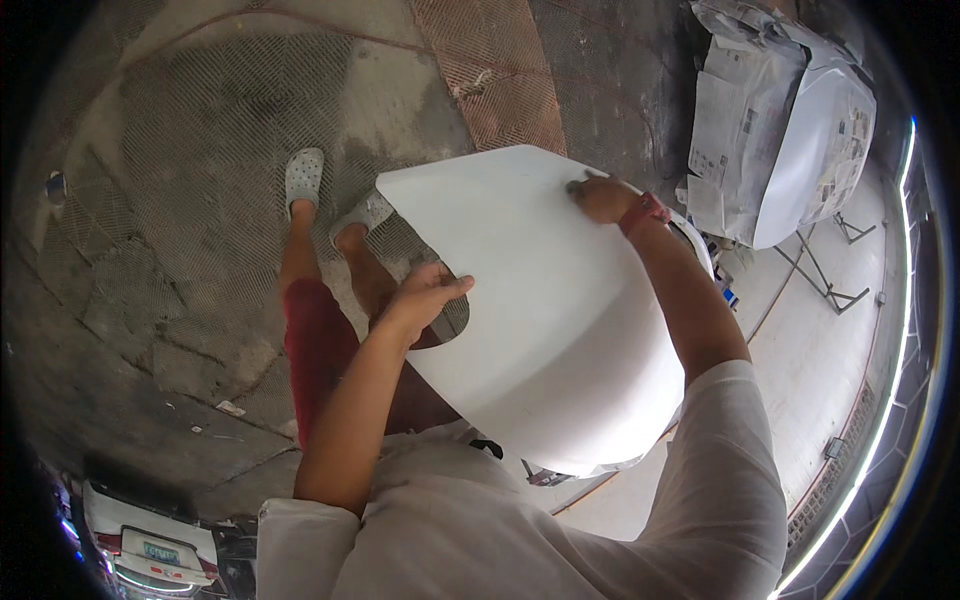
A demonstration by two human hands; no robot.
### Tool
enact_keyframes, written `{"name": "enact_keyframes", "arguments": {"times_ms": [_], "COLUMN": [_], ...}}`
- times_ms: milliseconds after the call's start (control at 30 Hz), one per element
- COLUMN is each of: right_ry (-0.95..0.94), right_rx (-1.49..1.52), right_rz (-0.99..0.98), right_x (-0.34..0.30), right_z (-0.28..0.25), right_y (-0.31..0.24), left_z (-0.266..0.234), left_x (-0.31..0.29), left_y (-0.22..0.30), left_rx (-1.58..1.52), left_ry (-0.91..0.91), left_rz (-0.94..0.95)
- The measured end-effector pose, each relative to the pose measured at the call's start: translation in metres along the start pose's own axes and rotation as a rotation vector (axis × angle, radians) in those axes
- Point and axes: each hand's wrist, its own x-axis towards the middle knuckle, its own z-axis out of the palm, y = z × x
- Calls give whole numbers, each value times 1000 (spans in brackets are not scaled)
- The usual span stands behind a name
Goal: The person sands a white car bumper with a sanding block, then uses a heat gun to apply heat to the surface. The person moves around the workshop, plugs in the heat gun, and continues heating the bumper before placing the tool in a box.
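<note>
A large, smooth white car body panel spreads out in front of me, bulging and shaded toward my body. A rounded cut-out bites into its left edge. There my left hand grips the rim, thumb on the white face and fingers partly hidden underneath. Farther off, near the panel's right edge, my right hand lies on the surface with its fingers curled together. Something small and grey shows at those fingertips; its kind is too unclear to name. A red band circles my right wrist.
At the back right stands another white panel, partly covered in paper, near a dark metal stand. A hose or cable crosses the stained, ridged floor. A white car's rear shows at the lower left.
</note>
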Motion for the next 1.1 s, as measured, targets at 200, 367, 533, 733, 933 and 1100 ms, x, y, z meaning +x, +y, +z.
{"name": "enact_keyframes", "arguments": {"times_ms": [200, 367, 533, 733, 933, 1100], "right_ry": [-25, 234, 978, 1282, 1720, 2230], "right_rx": [-38, 181, 285, 1005, 1476, 2069], "right_rz": [294, 67, 139, 385, 771, 1105], "right_x": [-25, -41, -207, -411, -514, -502], "right_z": [-45, -58, -116, -98, 71, 173], "right_y": [-46, -69, -82, -128, -243, -382], "left_z": [5, -3, -93, -170, -334, -339], "left_x": [-4, -18, -54, -205, -240, -229], "left_y": [6, 9, -27, -22, -93, -34], "left_rx": [-6, 271, 300, 520, 1127, 1061], "left_ry": [0, 7, 210, 792, 649, 591], "left_rz": [8, -27, 187, -94, -317, -164]}}
